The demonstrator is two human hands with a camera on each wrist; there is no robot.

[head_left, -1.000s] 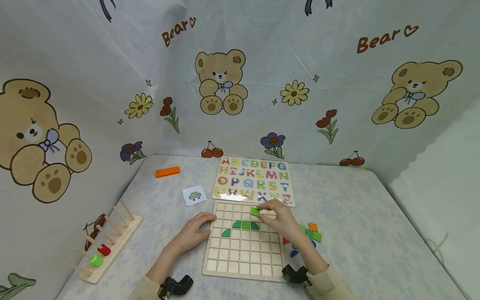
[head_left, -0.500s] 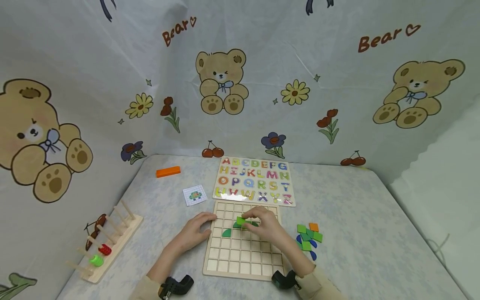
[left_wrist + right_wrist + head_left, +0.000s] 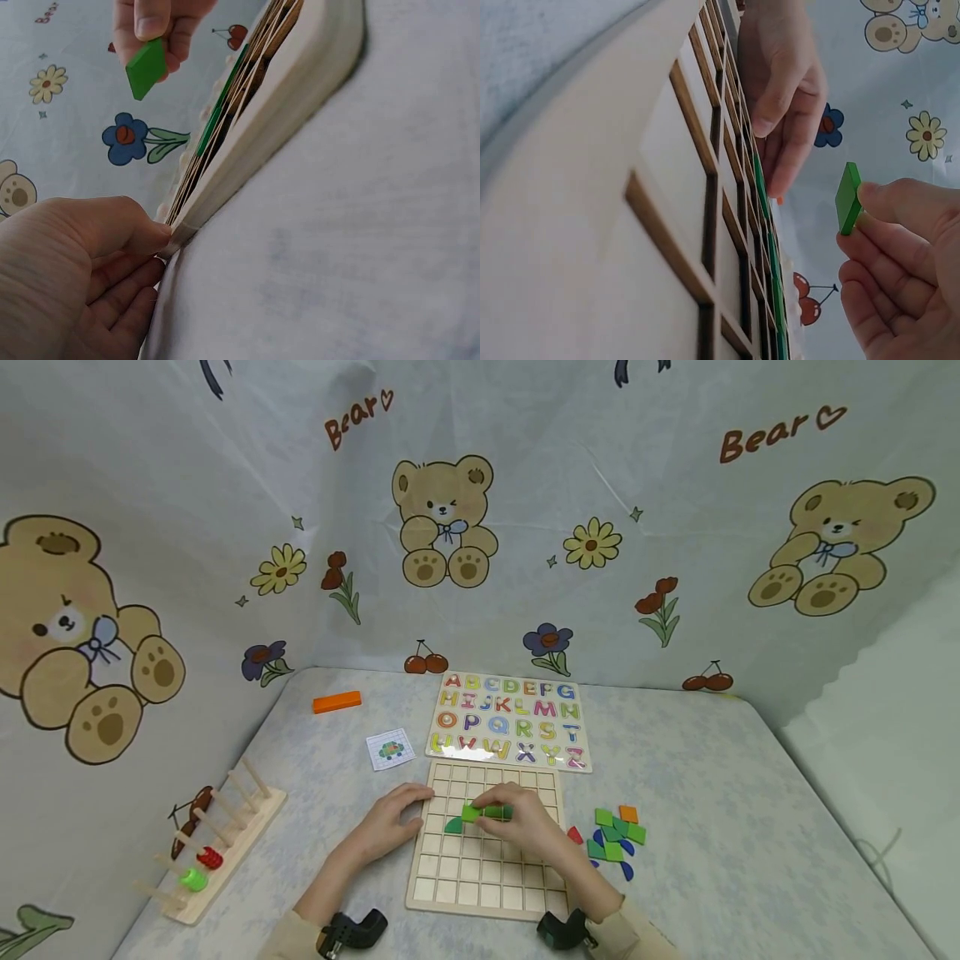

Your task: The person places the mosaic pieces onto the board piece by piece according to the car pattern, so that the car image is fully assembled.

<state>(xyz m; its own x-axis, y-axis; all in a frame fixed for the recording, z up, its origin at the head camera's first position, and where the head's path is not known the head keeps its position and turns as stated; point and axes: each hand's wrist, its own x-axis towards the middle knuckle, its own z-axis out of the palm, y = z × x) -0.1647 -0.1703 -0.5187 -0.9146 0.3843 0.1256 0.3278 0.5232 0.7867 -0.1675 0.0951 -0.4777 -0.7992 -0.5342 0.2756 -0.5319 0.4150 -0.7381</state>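
A bright green square tile (image 3: 470,813) is pinched between the thumb and fingers of my right hand (image 3: 517,814), just above the wooden grid board (image 3: 457,893). In the right wrist view, a gap shows between this tile (image 3: 847,199) and the board. My left hand (image 3: 390,822) rests against the board's left edge, its thumb and fingertips touching the rim (image 3: 184,225). On the board, a dark green quarter-round tile (image 3: 453,826) lies left of the held one. More green tiles (image 3: 501,812) lie in a row, partly hidden by my right hand.
Several loose tiles (image 3: 613,839) lie right of the board. Behind it is an alphabet puzzle (image 3: 510,718). A picture card (image 3: 390,750), an orange bar (image 3: 337,702) and a pegged wooden stand (image 3: 225,852) with red and green rings are to the left.
My right hand has carried the green square tile left and nearer across the board, lowering it close to the green row. My left hand has stayed at the board's edge.
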